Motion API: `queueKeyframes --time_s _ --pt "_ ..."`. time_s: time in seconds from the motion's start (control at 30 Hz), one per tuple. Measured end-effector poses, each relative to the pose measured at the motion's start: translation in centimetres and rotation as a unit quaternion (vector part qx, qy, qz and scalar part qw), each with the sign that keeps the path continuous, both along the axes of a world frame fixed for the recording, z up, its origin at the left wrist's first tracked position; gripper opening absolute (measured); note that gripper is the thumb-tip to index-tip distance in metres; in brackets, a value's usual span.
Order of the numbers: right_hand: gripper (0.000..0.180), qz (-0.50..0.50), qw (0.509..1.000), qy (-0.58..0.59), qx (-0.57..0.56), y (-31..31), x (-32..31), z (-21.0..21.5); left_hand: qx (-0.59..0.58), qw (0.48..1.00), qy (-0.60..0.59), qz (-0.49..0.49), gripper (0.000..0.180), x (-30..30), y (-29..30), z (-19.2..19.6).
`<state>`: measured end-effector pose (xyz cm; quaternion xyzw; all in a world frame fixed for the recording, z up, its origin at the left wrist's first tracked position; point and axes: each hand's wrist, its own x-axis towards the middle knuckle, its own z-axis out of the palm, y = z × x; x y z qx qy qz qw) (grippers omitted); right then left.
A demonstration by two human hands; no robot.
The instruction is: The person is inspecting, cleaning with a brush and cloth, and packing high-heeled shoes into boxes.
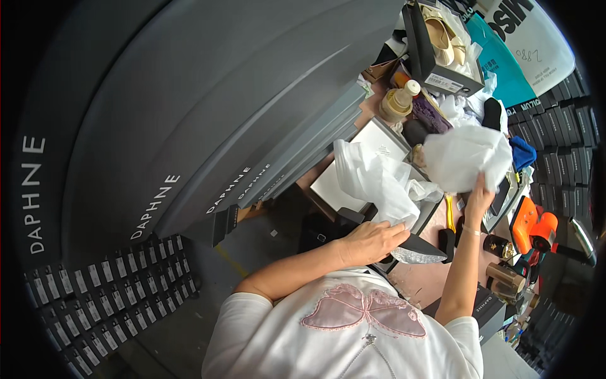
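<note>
My right hand (pixel 481 202) is raised over the table, its fingers closed on a sheet of white tissue paper (pixel 466 158) that spreads out crumpled. My left hand (pixel 375 242) is low and close to my body, fingers bent together around a dark pointed shoe (pixel 421 245) with a glittery silver part. Part of that shoe is hidden under the hand. Just beyond the left fingertips, more white tissue paper (pixel 379 177) spills over an open shoebox (pixel 325 187) with a white inside.
At the far end, a dark box (pixel 454 81) holds cream shoes (pixel 439 38). Beside it stands a bottle with a white cap (pixel 396 104). Large stacked grey boxes (pixel 208 126) rise on the left. An orange tool (pixel 527 224) and a dark jar (pixel 497 246) lie right.
</note>
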<state>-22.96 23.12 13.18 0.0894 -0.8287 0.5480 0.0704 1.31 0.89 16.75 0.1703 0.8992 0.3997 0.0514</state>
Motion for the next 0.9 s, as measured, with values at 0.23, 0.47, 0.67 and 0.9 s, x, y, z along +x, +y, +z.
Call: queueKeyframes --time_s 0.23,0.47,0.67,0.9 --pt "0.042 0.266 0.949 -0.121 0.120 -7.5 12.8 -1.1 0.059 0.956 -0.226 0.175 0.058 2.4 -7.1 0.1" --pt "0.033 0.352 0.909 -0.027 0.224 -17.7 11.7 -13.0 0.183 0.874 -0.300 0.334 0.032 7.8 -12.8 0.4" --pt "0.036 0.374 0.881 -0.028 0.289 -13.2 14.9 -8.1 0.439 0.768 -0.322 0.337 0.048 0.3 -9.1 -2.6" --pt "0.047 0.301 0.914 -0.082 0.261 1.1 21.5 -1.9 -0.185 0.942 0.154 0.234 0.061 -6.8 -5.6 -8.7"
